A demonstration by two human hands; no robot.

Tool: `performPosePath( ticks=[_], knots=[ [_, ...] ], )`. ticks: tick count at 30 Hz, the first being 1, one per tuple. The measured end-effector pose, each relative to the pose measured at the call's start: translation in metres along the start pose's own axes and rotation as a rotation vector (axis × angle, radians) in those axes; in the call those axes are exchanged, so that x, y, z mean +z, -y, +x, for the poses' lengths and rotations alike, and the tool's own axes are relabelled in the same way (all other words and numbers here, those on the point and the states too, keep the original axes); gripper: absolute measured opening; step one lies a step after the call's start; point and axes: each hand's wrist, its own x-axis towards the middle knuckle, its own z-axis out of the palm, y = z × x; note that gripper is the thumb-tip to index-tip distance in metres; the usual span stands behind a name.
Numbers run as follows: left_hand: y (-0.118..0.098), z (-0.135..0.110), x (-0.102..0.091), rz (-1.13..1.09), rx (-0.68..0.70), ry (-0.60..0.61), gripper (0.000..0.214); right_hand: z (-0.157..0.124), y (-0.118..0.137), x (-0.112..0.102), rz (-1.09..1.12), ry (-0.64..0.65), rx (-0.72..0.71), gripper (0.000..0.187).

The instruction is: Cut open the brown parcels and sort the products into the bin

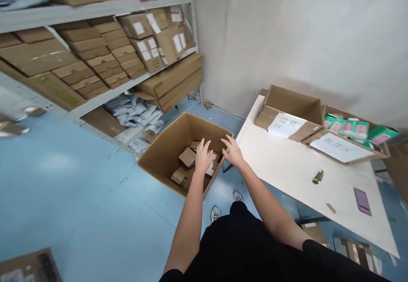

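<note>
A large open cardboard box [162, 154] stands on the blue floor in front of me, with several small brown cartons [188, 157] lying loose inside it. Over the box's opening is my left hand [204, 156], fingers spread and nothing in it. My right hand [232, 150] is at the right rim of the same box, its fingers apart and slightly bent; whether it touches the rim I cannot tell. Part of the box's contents is hidden behind my left hand and forearm.
Metal shelving [95, 99] with stacked cartons and grey plastic bags runs along the left. On the right, a white table [287, 167] carries an open carton [295, 103], a bin of green-and-pink packs [352, 129], a tape-like roll [318, 177] and a purple phone [362, 201]. Another box [32, 265] lies at lower left.
</note>
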Motion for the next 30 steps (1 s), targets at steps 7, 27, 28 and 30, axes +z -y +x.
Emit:
performPosePath(
  ticks=[7, 27, 28, 30],
  knots=[
    [0.109, 0.007, -0.007, 0.056, -0.321, -0.110, 0.053, 0.083, 0.007, 0.112, 0.099, 0.271, -0.142, 0.056],
    [0.461, -0.030, 0.280, -0.221, -1.138, 0.190, 0.091, 0.123, -0.196, 0.545, -0.081, 0.999, -0.063, 0.081],
    [0.482, -0.033, 0.299, -0.246, -1.155, 0.181, 0.093, 0.118, -0.210, 0.565, -0.086, 1.009, -0.077, 0.082],
    [0.520, -0.039, 0.335, -0.299, -1.167, 0.125, 0.096, 0.108, -0.237, 0.603, -0.099, 1.031, -0.090, 0.084]
  ],
)
